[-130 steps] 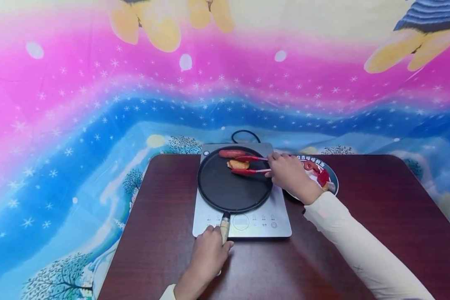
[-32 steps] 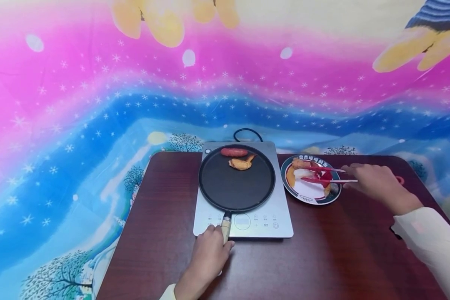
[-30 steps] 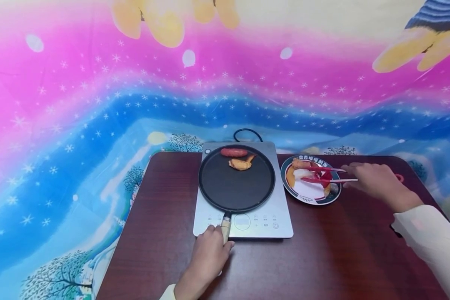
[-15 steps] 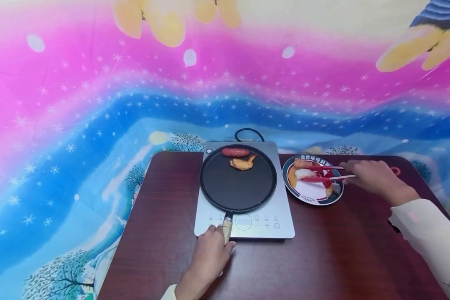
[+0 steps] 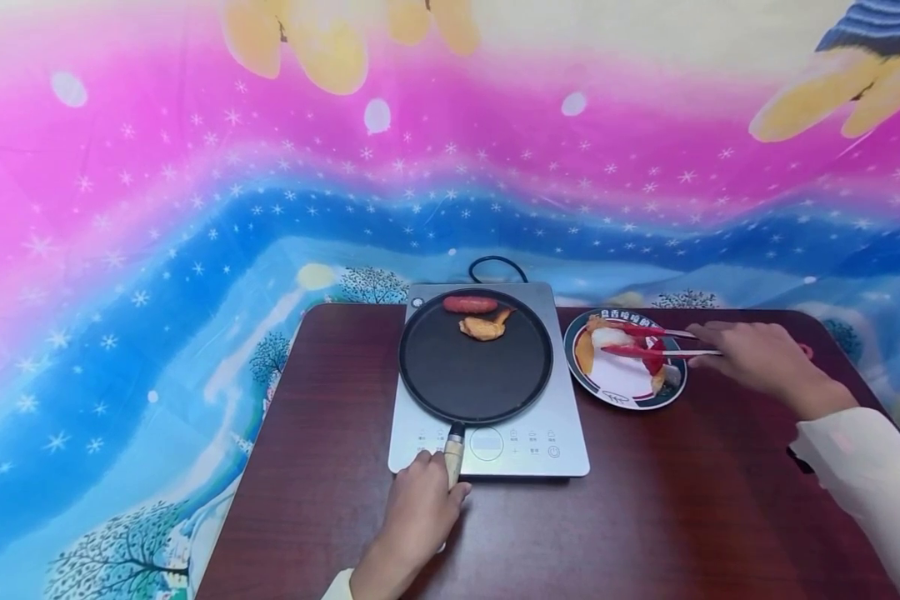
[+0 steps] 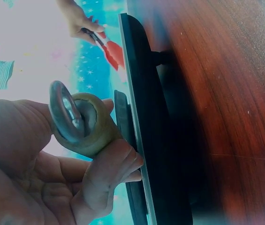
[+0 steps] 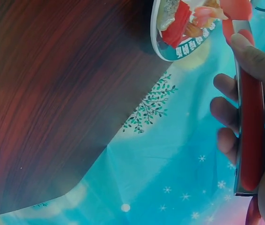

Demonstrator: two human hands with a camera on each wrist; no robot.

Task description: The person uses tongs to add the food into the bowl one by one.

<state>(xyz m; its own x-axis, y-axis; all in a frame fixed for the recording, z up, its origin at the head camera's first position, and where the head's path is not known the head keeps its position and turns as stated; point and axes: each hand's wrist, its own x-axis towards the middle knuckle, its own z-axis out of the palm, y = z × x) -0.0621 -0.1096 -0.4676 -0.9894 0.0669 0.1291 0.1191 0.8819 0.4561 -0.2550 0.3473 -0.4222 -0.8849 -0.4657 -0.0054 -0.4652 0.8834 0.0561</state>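
The person's left grip [image 5: 420, 504] is curled round the handle [image 5: 454, 461] of a black pan [image 5: 472, 375], whose metal end ring [image 6: 65, 110] shows close up in the left wrist view. The pan sits straight ahead of that grip, on a silver cooker [image 5: 567, 433]. Inside it, towards the side farthest from the left grip, lie a sausage [image 5: 470, 305] and, just nearer, a browned wing [image 5: 482, 329].

The right grip [image 5: 757, 358] holds red tongs [image 5: 671, 353], fingers and thumb on opposite sides of them. The tongs reach leftward from this grip over a dark-rimmed plate [image 5: 622, 402], their tips apart among the food (whether they pinch any piece cannot be told). On the plate, left of the right grip, are a white piece [image 5: 610, 337], a bright red piece [image 7: 177, 23] and other bits.

Beneath both grips stretches a reddish-brown desk [image 5: 630, 525]; beyond them hangs a snowflake-patterned cloth [image 5: 307, 175].
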